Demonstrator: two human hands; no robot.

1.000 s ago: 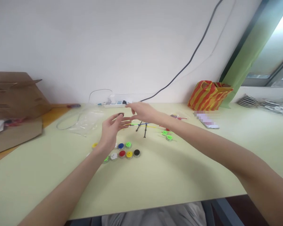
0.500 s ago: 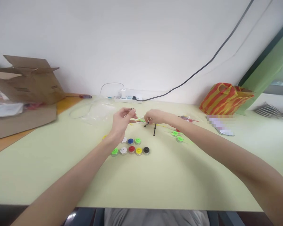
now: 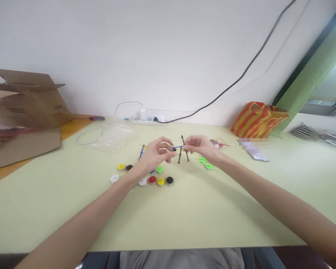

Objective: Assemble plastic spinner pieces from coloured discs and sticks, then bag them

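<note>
My left hand (image 3: 156, 153) pinches a dark piece (image 3: 174, 149), right hand (image 3: 202, 147) a black stick (image 3: 187, 155) between them, toward the table's (image 3: 210, 216) far edge.

Near middle of the desk (image 3: 212, 213) is open between the two forearms; low pass OK there from the near edge. Colored discs (image 3: 160, 182) block near-left, under and beside the left forearm. Clear lane between the near-row black disc (image 3: 170, 181) and green discs (image 3: 208, 166) on the right; black rods (image 3: 187, 155) stand at its far end. Gap between left hand (image 3: 160, 151) and right hand (image 3: 200, 145) is narrow, rods in it. Bare strip beyond hands, ending at power strip (image 3: 148, 120) and wall. Far left: plastic bag (image 3: 114, 136), cardboard box (image 3: 42, 104). Far right: striped bag (image 3: 254, 121). Right edge side mostly open.
</note>
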